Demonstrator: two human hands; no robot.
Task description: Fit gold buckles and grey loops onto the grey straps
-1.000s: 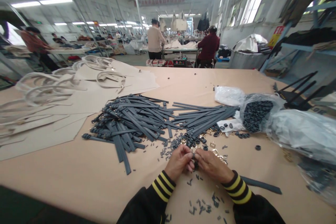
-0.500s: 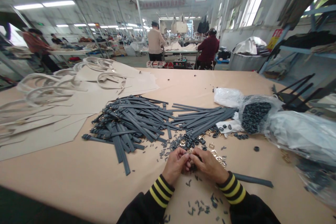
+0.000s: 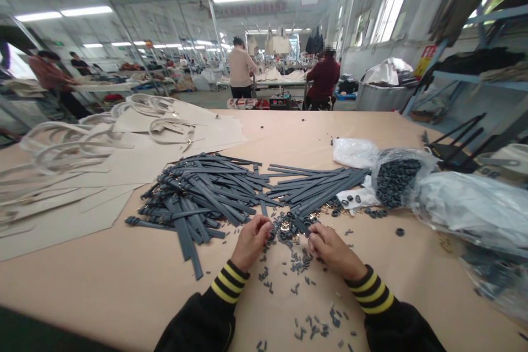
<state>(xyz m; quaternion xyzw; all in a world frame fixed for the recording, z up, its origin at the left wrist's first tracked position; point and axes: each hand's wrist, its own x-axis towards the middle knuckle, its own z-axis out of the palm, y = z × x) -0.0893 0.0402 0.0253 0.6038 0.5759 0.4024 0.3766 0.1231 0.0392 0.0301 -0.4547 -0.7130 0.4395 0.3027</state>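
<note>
Strap, dark grey and short in view, points from the pinching right hand toward the far left, beside small parts on the tabletop. Left hand curls nearby, its grip unclear.

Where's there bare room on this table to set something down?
Bare table shows at left, between beige panels, dark straps and the left sleeve, and at right, between the right sleeve and plastic bags. Between the left hand and right hand it's crowded with small dark pieces.
</note>
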